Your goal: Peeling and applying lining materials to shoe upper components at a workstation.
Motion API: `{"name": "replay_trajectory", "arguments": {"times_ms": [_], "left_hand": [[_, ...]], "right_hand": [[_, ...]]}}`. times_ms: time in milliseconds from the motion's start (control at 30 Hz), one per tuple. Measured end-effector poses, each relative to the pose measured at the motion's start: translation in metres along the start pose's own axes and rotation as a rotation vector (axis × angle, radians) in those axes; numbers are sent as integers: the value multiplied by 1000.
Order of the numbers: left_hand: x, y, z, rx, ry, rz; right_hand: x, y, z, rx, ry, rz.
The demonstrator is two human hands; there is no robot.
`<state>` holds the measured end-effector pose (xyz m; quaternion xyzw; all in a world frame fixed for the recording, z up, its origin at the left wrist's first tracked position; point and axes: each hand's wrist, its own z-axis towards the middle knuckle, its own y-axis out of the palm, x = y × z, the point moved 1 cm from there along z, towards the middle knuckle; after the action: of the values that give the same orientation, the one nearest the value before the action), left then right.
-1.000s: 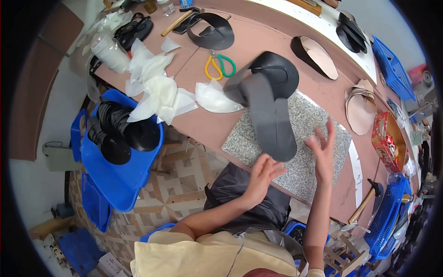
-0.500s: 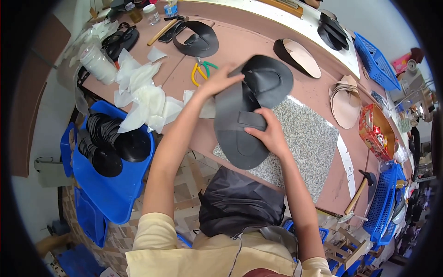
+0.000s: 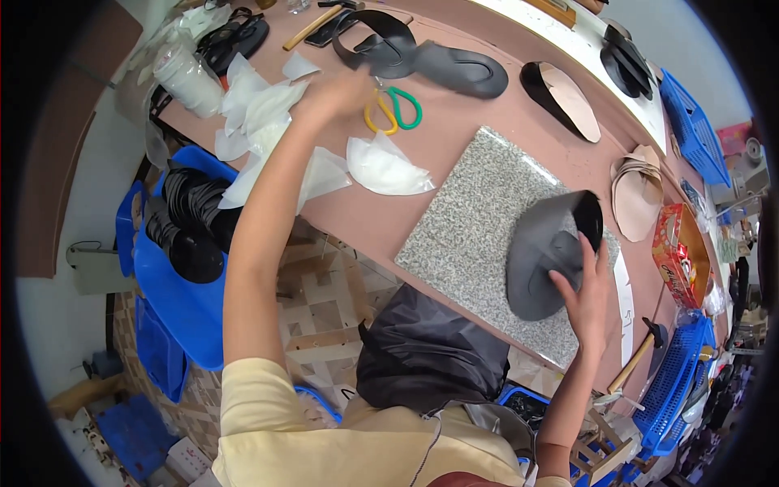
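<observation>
My right hand (image 3: pixel 583 299) grips a black slipper piece (image 3: pixel 540 252) with a raised curved band; its thumb lies over the near side and its fingers reach the band's edge. That piece rests on the right part of a speckled grey stone slab (image 3: pixel 471 211). Reaching far across the table, my left hand (image 3: pixel 345 91) is smeared by motion, so its fingers are unclear. Close to it are a tool with yellow and green looped handles (image 3: pixel 393 111), a banded black slipper piece (image 3: pixel 388 55) and a flat black sole-shaped piece (image 3: pixel 462 69).
White translucent sheets (image 3: pixel 272 122) lie at left, with a white half-round stack (image 3: pixel 388 166) nearer the slab. A blue tray (image 3: pixel 174 272) holds black pieces. Beige-lined pieces (image 3: pixel 641 195), a red box (image 3: pixel 680 252), a hammer (image 3: pixel 637 357) and blue baskets (image 3: pixel 677 381) line the right.
My hands have parted: the right moved right and lowered one black piece onto the slab, the left went up and left. A flat black piece now lies beside the banded one.
</observation>
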<state>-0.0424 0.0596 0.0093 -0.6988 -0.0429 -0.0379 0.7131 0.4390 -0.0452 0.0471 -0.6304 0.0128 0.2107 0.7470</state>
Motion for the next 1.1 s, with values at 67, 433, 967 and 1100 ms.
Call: {"name": "replay_trajectory", "arguments": {"times_ms": [67,433,967,1100], "left_hand": [[-22,34,-46,-83,-1,-166],[84,-19,-133,343,-181,-1199],[236,-21,-215,610,-106,-1329],[241,-20,-214,614,-79,-938]], "right_hand": [[-5,6,-1,-4,13,-83],[-132,33,26,-117,-380,806],[-114,39,-1,-395,162,1842],[-101,49,-14,-487,283,2013]]}}
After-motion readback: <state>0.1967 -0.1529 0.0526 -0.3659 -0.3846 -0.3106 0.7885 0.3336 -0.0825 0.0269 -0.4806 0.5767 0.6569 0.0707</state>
